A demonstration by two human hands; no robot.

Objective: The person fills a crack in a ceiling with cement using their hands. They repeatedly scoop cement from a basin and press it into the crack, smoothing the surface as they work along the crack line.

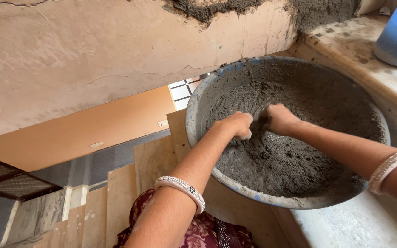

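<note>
Hands deep in grey mortar [290,160]: your left hand [238,124] & right hand [279,118] both curled tight, clutching wet mix inside round pan [194,105], knuckles nrly touching.

Two small pale rectangular labels [96,144] sit on the orange wall below the stairs: one at the left near the grey band, the other label [162,123] further right, just beside the top step's edge; their print is too small to read
</note>
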